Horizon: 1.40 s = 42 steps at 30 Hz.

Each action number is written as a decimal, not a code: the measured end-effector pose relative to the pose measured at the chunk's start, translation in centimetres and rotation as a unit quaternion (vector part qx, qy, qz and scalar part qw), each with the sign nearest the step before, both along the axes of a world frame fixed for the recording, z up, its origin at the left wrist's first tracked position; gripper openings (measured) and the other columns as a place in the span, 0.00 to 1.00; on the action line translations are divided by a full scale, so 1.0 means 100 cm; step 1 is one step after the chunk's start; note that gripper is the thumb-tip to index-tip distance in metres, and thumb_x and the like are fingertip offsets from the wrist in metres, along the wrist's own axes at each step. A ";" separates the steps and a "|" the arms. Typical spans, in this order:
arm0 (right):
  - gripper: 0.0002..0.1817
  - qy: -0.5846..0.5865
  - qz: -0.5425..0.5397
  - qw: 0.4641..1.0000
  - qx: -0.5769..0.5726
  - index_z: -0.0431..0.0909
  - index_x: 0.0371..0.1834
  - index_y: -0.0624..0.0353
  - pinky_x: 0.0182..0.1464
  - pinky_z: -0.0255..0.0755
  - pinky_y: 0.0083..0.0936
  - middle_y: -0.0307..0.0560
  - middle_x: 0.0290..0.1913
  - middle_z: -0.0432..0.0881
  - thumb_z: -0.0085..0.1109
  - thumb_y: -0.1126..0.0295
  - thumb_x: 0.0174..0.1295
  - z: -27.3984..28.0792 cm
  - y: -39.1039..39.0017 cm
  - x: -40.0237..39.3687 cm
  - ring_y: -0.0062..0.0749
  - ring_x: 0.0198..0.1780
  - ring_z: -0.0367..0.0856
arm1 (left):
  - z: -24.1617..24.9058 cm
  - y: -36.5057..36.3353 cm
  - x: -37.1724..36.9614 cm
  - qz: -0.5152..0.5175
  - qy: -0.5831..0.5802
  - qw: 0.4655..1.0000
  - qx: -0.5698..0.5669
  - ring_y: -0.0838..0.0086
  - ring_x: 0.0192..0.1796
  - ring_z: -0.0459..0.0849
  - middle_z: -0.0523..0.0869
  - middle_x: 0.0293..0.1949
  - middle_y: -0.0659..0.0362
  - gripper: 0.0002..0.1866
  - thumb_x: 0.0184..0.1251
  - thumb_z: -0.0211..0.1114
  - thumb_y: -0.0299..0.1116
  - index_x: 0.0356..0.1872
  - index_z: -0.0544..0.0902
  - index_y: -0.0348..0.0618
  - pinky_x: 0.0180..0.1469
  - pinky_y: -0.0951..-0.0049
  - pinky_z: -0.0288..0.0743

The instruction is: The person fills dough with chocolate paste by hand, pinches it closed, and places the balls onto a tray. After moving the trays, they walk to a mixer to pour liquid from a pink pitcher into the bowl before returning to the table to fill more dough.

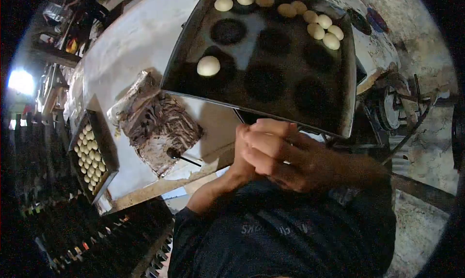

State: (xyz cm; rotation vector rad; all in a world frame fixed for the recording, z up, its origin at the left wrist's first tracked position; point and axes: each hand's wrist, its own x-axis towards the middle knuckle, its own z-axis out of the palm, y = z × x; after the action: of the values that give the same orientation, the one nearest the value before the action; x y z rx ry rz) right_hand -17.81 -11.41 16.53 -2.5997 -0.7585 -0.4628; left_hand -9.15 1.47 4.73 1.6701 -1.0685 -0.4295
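Observation:
My right hand (276,149) is cupped over my left hand (244,157), close in front of my chest at the near edge of a dark baking tray (252,106). The fingers of both hands are bent and pressed together; whatever lies between the palms is hidden. On the tray, one smooth pale dough ball (208,66) sits alone at the left. Several more dough balls (316,31) line the far edge and the far right corner, some of them browner. Dark round patches mark the tray's surface.
A flattened wrapper smeared with brown paste (157,125) lies on the pale table (126,50), with a dark-handled spoon (186,158) on it. Further left stands a smaller tray (109,157) holding several pale balls. Metal equipment (390,106) stands at the right.

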 end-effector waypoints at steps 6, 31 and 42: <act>0.14 0.097 -0.062 0.976 0.186 0.73 0.49 0.62 0.49 0.76 0.35 0.57 0.43 0.79 0.49 0.63 0.70 0.009 -0.047 0.049 0.48 0.47 0.81 | 0.060 0.014 0.014 -0.007 0.126 0.990 -0.069 0.80 0.24 0.71 0.71 0.23 0.66 0.33 0.48 0.77 0.30 0.58 0.74 0.44 0.27 0.78 0.65; 0.28 0.227 -0.283 0.780 0.510 0.77 0.57 0.58 0.33 0.75 0.27 0.43 0.38 0.82 0.62 0.61 0.50 0.008 -0.150 0.061 0.26 0.36 0.80 | 0.079 0.089 -0.001 0.152 0.129 0.977 -0.073 0.80 0.38 0.67 0.69 0.34 0.64 0.19 0.54 0.70 0.36 0.44 0.78 0.41 0.42 0.81 0.60; 0.23 -0.036 -0.051 0.944 0.323 0.76 0.54 0.61 0.53 0.71 0.32 0.52 0.44 0.77 0.63 0.66 0.55 -0.021 0.188 -0.007 0.39 0.47 0.77 | 0.062 0.202 -0.056 0.260 0.076 0.933 -0.237 0.76 0.41 0.72 0.76 0.40 0.56 0.20 0.61 0.66 0.26 0.55 0.78 0.31 0.43 0.80 0.65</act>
State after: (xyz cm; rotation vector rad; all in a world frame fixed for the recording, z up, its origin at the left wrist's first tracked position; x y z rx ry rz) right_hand -18.49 7.38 14.43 -2.0150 -0.3974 -0.7052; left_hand -14.77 21.68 10.92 1.3810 -0.5223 0.0506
